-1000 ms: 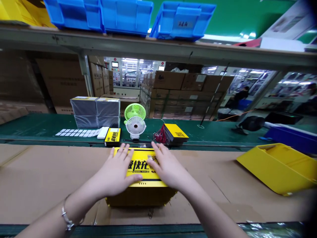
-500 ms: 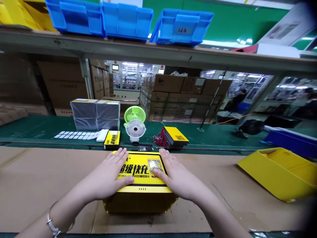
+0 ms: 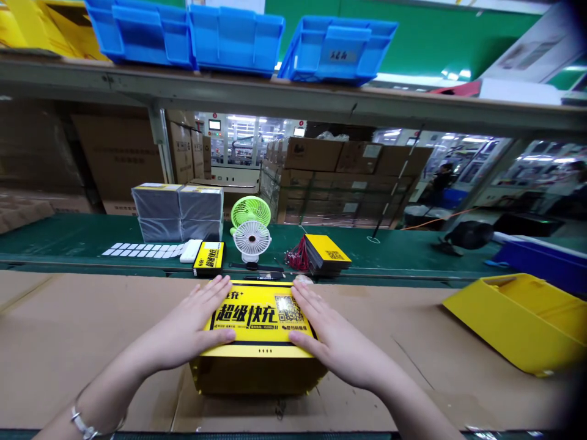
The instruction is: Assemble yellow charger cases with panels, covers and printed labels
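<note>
In the head view a yellow printed panel point(image 3: 250, 315), with large black characters and a QR code, lies flat on a yellow box-like body point(image 3: 259, 374) directly in front of me. My left hand point(image 3: 195, 321) rests on the panel's left side, fingers stretched forward and thumb out. Over the right edge lies my right hand point(image 3: 323, 327), its fingers also extended and its thumb beside the QR code. Neither hand is closed round anything. How the panel sits on the body below cannot be made out.
Brown cardboard point(image 3: 367, 366) covers the worktop. Behind the panel stand a white fan point(image 3: 252, 239), a green fan point(image 3: 251, 209), a small yellow-black box point(image 3: 209, 258) and stacked yellow cards point(image 3: 328, 249). A yellow bin point(image 3: 518, 324) lies right; blue bins point(image 3: 236, 40) line the shelf overhead.
My hands have slid a little apart over the panel, the left one leftward. More of the printed characters and the QR code shows between them. The panel stays in about the same place.
</note>
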{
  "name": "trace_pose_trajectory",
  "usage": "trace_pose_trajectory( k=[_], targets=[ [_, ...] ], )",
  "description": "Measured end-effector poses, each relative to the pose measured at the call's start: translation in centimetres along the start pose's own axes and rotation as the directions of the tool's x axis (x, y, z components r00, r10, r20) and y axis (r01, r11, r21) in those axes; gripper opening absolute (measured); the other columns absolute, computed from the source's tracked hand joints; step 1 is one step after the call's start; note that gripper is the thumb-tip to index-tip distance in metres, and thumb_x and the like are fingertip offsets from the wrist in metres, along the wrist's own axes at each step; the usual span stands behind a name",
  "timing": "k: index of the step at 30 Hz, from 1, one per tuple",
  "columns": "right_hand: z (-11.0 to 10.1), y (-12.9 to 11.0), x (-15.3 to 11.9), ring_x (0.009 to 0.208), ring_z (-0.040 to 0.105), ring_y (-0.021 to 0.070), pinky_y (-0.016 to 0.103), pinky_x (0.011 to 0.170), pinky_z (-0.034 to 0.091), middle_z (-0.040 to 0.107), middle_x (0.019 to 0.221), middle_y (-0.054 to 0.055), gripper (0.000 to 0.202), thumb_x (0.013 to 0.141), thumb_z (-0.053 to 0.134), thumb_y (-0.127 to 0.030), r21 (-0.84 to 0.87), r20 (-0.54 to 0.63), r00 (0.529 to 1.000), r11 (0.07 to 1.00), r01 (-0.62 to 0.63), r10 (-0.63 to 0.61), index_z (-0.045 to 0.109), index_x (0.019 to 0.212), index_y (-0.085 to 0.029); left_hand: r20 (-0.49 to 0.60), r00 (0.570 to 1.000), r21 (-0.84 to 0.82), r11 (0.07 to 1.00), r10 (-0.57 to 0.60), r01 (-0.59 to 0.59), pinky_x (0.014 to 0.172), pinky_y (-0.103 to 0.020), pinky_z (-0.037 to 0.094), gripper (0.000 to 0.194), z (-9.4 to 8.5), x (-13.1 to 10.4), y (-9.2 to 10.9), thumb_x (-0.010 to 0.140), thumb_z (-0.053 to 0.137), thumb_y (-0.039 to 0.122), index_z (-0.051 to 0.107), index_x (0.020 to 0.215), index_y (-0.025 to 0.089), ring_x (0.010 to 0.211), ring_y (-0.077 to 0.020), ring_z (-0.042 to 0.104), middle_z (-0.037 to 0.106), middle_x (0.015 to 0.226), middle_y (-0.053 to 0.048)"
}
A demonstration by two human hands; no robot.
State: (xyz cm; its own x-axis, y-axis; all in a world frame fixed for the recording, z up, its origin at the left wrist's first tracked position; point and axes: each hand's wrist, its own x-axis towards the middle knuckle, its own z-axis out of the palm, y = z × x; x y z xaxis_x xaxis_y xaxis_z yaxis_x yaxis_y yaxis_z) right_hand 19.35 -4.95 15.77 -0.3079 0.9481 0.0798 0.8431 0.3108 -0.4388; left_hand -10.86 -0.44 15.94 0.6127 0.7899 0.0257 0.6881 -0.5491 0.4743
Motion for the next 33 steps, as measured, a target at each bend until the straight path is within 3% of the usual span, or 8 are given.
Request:
trace_pose_trajectory(
  k=[6,12,16,20,23,26,29,33],
  targets=[
    [2.5,3.5,-3.3,0.134,0.024,0.0244,0.043,0.107,0.028,0.019,0.148,0.002,0.079,0.081,0.056,-0.051,0.585,0.06,0.998,0.809,-0.052,0.02,0.016,0.144,-0.027,-0.042,0.987,-0.606,0.789,-0.154,0.097,0.114,-0.04,0.008,0.064,4.3,-4.4,-3.8,0.089,0.036,0.053,0.003,0.142,0.041,0.139,-0.0192,0.001,-0.005,0.151,0.014],
    [9.2,4.4,-4.4,0.1,0.06,0.0279,0.036,0.082,0.051,0.066,0.106,0.011,0.033,0.07,0.057,-0.022,0.449,-0.054,0.942,0.85,-0.275,0.333,0.066,0.101,-0.016,0.035,0.984,-0.832,0.54,-0.174,0.125,0.112,-0.052,0.013,0.092,11.5,-6.9,-5.0,0.074,0.055,0.063,0.008,0.145,0.028,0.137,-0.0327,0.009,0.017,0.151,-0.002],
    [7.9,3.6,-4.4,0.07,0.064,0.0239,0.029,0.06,0.05,0.067,0.073,0.009,0.026,0.081,0.045,-0.032,0.318,-0.145,0.906,0.886,-0.338,0.398,0.064,0.076,-0.014,-0.02,0.963,-0.902,0.421,-0.269,0.099,0.112,-0.046,0.019,0.088,10.8,-6.4,-3.2,0.079,0.06,0.046,0.006,0.145,0.025,0.138,-0.0307,0.011,0.015,0.152,-0.005],
    [5.5,0.9,-4.4,0.079,0.064,0.0242,0.031,0.063,0.051,0.067,0.096,0.009,0.046,0.088,0.04,-0.047,0.167,-0.449,0.82,0.935,-0.313,0.355,0.052,0.121,-0.017,0.003,0.97,-0.963,0.26,-0.245,0.069,0.109,-0.047,0.027,0.083,9.0,-3.6,-1.1,0.084,0.056,0.037,-0.001,0.145,0.027,0.135,-0.0309,0.022,0.012,0.152,-0.006],
    [7.3,-2.1,-3.9,0.112,0.051,0.0298,0.043,0.093,0.04,0.053,0.126,0.011,0.057,0.086,0.05,-0.041,-0.251,-0.661,0.744,0.963,-0.096,-0.098,0.037,0.136,-0.018,-0.053,0.966,-0.943,0.331,-0.253,0.035,0.112,-0.044,0.019,0.078,9.8,-0.6,0.7,0.086,0.051,0.041,0.003,0.145,0.022,0.137,-0.0287,0.016,0.014,0.152,-0.007],
    [10.9,-3.5,-3.3,0.113,0.048,0.0306,0.047,0.099,0.029,0.052,0.127,0.009,0.053,0.084,0.053,-0.032,-0.572,-0.524,0.724,0.816,0.091,-0.448,0.042,0.134,-0.02,-0.084,0.986,-0.93,0.368,-0.147,-0.024,0.114,-0.04,0.013,0.071,11.8,1.2,2.4,0.089,0.041,0.05,0.012,0.145,0.017,0.138,-0.0241,0.012,0.016,0.151,-0.009],
    [13.1,-1.5,-3.4,0.093,0.057,0.0264,0.044,0.091,0.034,0.061,0.113,0.008,0.043,0.084,0.052,-0.025,-0.623,-0.563,0.695,0.782,-0.001,-0.447,0.052,0.127,-0.025,-0.008,0.998,-0.912,0.411,-0.062,0.019,0.113,-0.04,0.017,0.059,12.8,0.9,2.5,0.091,0.033,0.053,0.034,0.138,0.018,0.136,-0.0221,0.023,0.03,0.146,-0.008],
    [11.4,4.7,-4.7,0.09,0.056,0.0256,0.046,0.092,0.037,0.061,0.106,0.009,0.037,0.081,0.06,-0.023,-0.674,-0.602,0.671,0.726,-0.136,-0.433,0.06,0.118,-0.025,-0.015,0.977,-0.791,0.6,-0.212,0.118,0.112,-0.045,0.016,0.058,11.1,-1.4,-1.7,0.083,0.052,0.051,0.038,0.135,0.029,0.136,-0.0244,0.022,0.031,0.147,-0.002]
  ],
)
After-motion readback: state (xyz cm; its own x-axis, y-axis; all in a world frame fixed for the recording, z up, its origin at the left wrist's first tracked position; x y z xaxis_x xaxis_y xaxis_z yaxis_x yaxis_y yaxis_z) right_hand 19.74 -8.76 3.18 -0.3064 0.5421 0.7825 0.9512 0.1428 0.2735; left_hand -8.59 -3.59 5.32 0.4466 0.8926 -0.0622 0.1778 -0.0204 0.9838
